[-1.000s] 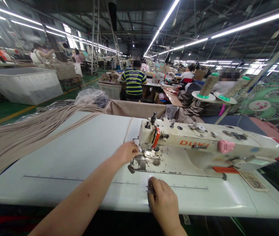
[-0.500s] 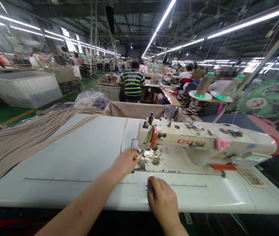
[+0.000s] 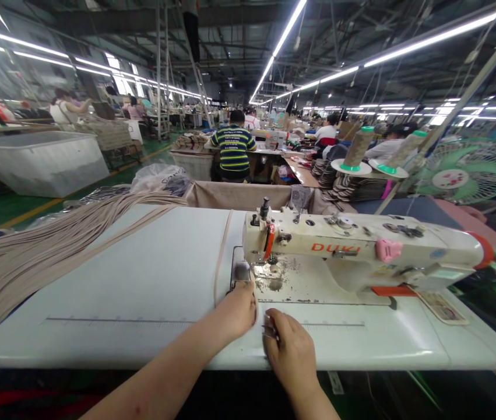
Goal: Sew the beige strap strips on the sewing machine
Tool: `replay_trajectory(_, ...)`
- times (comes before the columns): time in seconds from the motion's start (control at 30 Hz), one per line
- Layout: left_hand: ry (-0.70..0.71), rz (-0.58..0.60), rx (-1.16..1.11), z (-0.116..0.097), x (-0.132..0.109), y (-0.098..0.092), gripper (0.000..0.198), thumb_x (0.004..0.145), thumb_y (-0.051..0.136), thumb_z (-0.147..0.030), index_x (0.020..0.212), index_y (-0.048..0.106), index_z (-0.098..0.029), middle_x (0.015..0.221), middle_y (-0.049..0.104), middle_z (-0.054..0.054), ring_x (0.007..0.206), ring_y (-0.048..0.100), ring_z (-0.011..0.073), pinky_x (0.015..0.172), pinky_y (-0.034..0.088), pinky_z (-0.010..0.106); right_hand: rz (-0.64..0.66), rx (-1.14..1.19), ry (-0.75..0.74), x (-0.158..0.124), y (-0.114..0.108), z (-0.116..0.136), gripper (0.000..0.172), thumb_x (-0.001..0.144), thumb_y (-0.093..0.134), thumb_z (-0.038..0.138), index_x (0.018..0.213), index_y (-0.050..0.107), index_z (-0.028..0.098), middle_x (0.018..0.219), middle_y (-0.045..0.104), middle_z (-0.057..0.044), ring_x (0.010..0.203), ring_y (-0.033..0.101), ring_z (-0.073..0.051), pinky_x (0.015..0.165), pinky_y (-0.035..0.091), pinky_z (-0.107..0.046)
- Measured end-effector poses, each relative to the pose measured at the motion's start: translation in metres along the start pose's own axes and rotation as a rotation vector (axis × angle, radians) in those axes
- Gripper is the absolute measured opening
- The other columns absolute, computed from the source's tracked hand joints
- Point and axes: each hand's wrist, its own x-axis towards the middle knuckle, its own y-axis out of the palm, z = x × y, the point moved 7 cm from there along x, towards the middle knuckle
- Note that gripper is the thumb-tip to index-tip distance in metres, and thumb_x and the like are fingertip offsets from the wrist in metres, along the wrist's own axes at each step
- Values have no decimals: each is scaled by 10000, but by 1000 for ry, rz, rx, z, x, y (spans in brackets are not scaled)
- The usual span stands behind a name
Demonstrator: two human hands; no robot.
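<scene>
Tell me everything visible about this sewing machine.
The sewing machine is off-white, metal-looking, upright on the pale table, stretching left to right. It has orange lettering, a pink piece in front, and an orange-red ring at the right end. Its bed is darkly blotched. The left hand is at the bed's corner; contact is unclear.

Cream-white on the sewing machine (image 3: 300, 230), bright orange lettering (image 3: 335, 249) across its arm, and a candy-pink clip (image 3: 388, 249) popping out! Dusty beige for the narrow strip (image 3: 220, 265), the same shade running through the bundle of strips (image 3: 50, 239), all over a pale blue-white worktop (image 3: 151, 280) with dark ruler markings (image 3: 116, 321). Beyond, a navy shirt (image 3: 234, 153) striped yellow-green, taupe thread cones (image 3: 359, 149) tipped in vivid green, and a mint-green fan (image 3: 450, 178), its white hub dotted pinkish red!
</scene>
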Motion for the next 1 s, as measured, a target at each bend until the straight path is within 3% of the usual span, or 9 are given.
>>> replay_trajectory(0.1, 45, 83, 91, -5, -13, 2, 612, 813, 643, -176, 1408, 502, -159, 1230, 685, 164, 1003, 739, 274, 899, 600, 365, -10, 165, 97, -1, -3, -11, 286, 921, 499, 118, 1136, 662, 209, 932, 747, -43, 813, 698, -197, 737, 528, -294)
replay_trajectory(0.2, 67, 165, 172, -10, -27, 1, 761, 738, 788, -250, 1430, 483, -169, 1347, 628, 191, 1067, 733, 307, 938, 601, 381, -12, 375, 239, -2, -5, -24, 208, 990, 524, 219, 1109, 695, 221, 813, 713, -4, 697, 659, -172, 668, 519, -274)
replay_trajectory(0.3, 61, 147, 197, -16, -35, -6, 690, 676, 881, -292, 1285, 582, -165, 1331, 605, 171, 1124, 703, 331, 996, 583, 415, -44, 559, 447, -8, -10, -37, 260, 1031, 556, 407, 1078, 721, 211, 682, 624, 21, 591, 569, -164, 579, 473, -274)
replay_trajectory(0.4, 141, 32, 190, -20, -36, -13, 491, 733, 851, -269, 1154, 627, -155, 1277, 601, 143, 1195, 652, 324, 1070, 544, 437, -47, 692, 579, -22, -21, -42, 368, 1026, 555, 525, 1021, 742, 208, 662, 600, 13, 577, 530, -162, 565, 444, -281)
replay_trajectory(0.53, 327, -101, 193, -8, -31, -7, 411, 843, 736, -230, 1218, 591, -143, 1373, 582, 174, 1288, 594, 346, 1150, 489, 512, -52, 772, 674, -56, -39, -48, 451, 1038, 512, 582, 981, 742, 198, 615, 547, 20, 591, 521, -159, 611, 439, -291)
replay_trajectory(0.67, 483, -181, 178, 7, -23, 8, 361, 956, 605, -375, 1231, 546, -147, 1336, 603, 190, 1257, 618, 353, 1110, 515, 530, -271, 617, 921, -114, -62, -94, 585, 975, 495, 735, 935, 728, 200, 612, 543, 17, 610, 536, -172, 642, 458, -311)
replay_trajectory(0.77, 548, -235, 215, 7, -23, 11, 362, 1018, 466, -422, 1254, 532, -156, 1282, 620, 178, 1221, 631, 341, 1093, 512, 516, -435, 439, 1145, -172, -82, -139, 697, 881, 476, 861, 898, 716, 207, 638, 587, -3, 625, 569, -193, 635, 478, -326)
replay_trajectory(0.87, 583, -232, 242, 3, -27, 12, 395, 1024, 446, -467, 1248, 558, -162, 1245, 637, 160, 1180, 645, 330, 1065, 520, 489, -542, 312, 1317, -233, -103, -176, 775, 781, 467, 929, 858, 715, 199, 714, 671, -63, 664, 625, -238, 597, 481, -346)
replay_trajectory(1.0, 601, -242, 265, 2, -30, 11, 406, 1017, 442, -509, 1125, 631, -166, 1206, 649, 155, 1103, 669, 320, 978, 555, 452, -680, 87, 1548, -312, -136, -207, 644, 766, 554, 820, 812, 722, 201, 807, 735, -125, 790, 678, -303, 694, 507, -396)
